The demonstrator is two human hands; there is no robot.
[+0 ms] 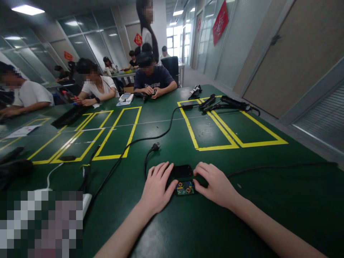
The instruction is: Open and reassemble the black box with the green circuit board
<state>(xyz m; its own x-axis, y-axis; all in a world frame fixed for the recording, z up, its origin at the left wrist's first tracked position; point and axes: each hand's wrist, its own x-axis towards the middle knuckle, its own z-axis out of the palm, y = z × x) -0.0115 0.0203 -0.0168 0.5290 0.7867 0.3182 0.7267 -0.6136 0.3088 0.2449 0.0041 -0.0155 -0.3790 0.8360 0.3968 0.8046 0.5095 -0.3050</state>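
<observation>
An opened black power adapter lies between my hands on the green table, its circuit board [185, 187] with copper ring coils facing up in the lower shell. Just behind the board is the dark shell cover [183, 171]. My left hand [158, 186] holds the left end, thumb at the board's edge and fingers by the cover. At the opposite end my right hand [215, 184] grips likewise, fingertips at the cover and thumb against the lower shell. A short cord with a black plug [155, 147] curves out from behind my left hand. Both palms hide the adapter's ends.
A long black cable [158, 137] crosses the table to black tool-like parts [228, 104] at the far right. Yellow tape outlines [217, 147] mark the surface. A white power strip [87, 204] lies at left. Across the table a person [154, 79] works beside a white device [125, 99].
</observation>
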